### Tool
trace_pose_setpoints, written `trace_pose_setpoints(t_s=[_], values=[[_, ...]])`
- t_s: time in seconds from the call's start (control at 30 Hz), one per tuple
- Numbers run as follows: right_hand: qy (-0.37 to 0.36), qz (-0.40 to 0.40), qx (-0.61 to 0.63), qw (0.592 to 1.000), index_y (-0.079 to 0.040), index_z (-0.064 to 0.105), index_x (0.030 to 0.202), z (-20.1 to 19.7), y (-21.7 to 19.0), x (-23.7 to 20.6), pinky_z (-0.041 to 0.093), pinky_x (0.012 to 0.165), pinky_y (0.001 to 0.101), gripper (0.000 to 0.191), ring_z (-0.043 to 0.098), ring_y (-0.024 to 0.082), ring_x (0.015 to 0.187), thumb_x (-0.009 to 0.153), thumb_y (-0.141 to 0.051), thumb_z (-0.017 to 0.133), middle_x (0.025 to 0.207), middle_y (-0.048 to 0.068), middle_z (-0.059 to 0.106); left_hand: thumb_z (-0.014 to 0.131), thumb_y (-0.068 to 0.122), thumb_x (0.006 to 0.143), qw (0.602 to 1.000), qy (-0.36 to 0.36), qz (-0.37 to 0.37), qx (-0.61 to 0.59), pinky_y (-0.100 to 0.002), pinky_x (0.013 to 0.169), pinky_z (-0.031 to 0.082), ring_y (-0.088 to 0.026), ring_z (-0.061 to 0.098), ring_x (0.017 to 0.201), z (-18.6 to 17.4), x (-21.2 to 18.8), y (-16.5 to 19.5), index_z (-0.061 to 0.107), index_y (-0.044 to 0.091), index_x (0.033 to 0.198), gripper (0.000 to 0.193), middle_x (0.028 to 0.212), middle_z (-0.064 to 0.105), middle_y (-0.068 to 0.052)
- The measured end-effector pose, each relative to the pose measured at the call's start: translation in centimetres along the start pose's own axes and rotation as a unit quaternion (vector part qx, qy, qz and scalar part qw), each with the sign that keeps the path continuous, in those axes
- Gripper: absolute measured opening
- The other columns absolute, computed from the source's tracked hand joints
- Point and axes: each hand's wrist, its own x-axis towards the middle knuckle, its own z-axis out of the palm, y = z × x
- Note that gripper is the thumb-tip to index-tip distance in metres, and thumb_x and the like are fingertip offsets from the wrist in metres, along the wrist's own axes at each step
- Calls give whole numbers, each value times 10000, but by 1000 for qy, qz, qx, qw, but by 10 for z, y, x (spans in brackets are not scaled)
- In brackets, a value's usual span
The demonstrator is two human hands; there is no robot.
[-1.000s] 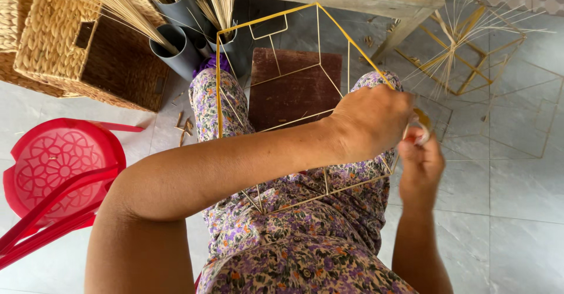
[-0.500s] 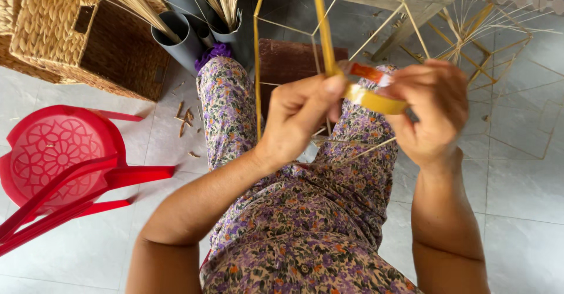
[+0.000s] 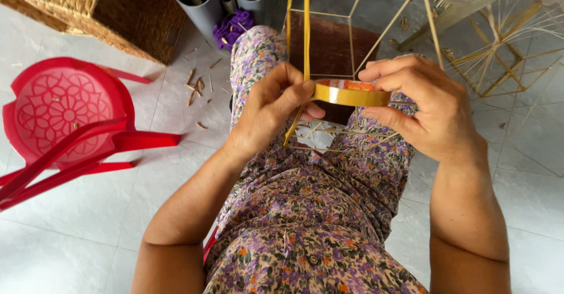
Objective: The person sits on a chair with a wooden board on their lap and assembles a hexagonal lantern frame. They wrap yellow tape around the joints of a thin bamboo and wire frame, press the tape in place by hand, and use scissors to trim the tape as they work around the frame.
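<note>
A yellow tape roll (image 3: 351, 93) is held over my lap in my right hand (image 3: 418, 107), fingers wrapped around its rim. My left hand (image 3: 274, 102) pinches the tape's free end against a yellow-wrapped bamboo strut (image 3: 306, 29) of a thin stick frame (image 3: 376, 41). The frame stands on my knees and rises away from me. Its lower sticks cross under both hands.
A red plastic chair (image 3: 64, 118) lies tipped over at left. A woven basket (image 3: 100, 6) and grey tubes (image 3: 200, 3) holding sticks stand at the top left. More stick frames (image 3: 499, 59) rest on the tiled floor at right. Bamboo scraps (image 3: 197, 85) litter the floor.
A second ago my left hand reached over the frame with the right hand below it. Both hands have since come together on the tape roll, and the frame now stands closer and more upright.
</note>
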Motion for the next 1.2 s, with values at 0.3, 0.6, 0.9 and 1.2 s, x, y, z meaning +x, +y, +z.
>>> trace_pose_setpoints(t_s=[0.3, 0.6, 0.9, 1.2], values=[[-58, 32, -12, 998, 3, 693, 1039, -18, -12, 30, 520, 723, 295, 319, 705, 187, 774, 872, -232, 829, 882, 86, 713, 715, 115, 1016, 983, -164, -63, -60, -278, 727, 606, -155, 723, 800, -35, 26, 24, 551, 95, 1077, 176, 970, 655, -33], [-102, -32, -191, 976, -75, 758, 1075, -54, -21, 34, 447, 868, 338, 329, 673, 176, 725, 865, -316, 836, 923, 49, 763, 695, 245, 980, 938, -261, -126, 191, -246, 756, 556, -87, 767, 881, -40, 47, 68, 679, 72, 1095, 209, 968, 742, 1], [-64, 138, -96, 984, -26, 674, 1148, -94, 32, -56, 505, 723, 251, 308, 672, 154, 730, 920, -152, 838, 950, 87, 713, 737, 231, 882, 871, -280, -88, 394, -255, 726, 578, -104, 734, 775, -25, 64, 92, 782, 64, 963, 191, 806, 777, -18], [13, 69, -274, 959, -70, 750, 1061, -100, 44, -104, 443, 844, 364, 308, 637, 202, 709, 868, -221, 936, 854, 78, 731, 767, 227, 872, 888, -245, -93, 377, -247, 730, 560, -64, 690, 797, -7, 60, 93, 771, 88, 1009, 196, 846, 760, 19]])
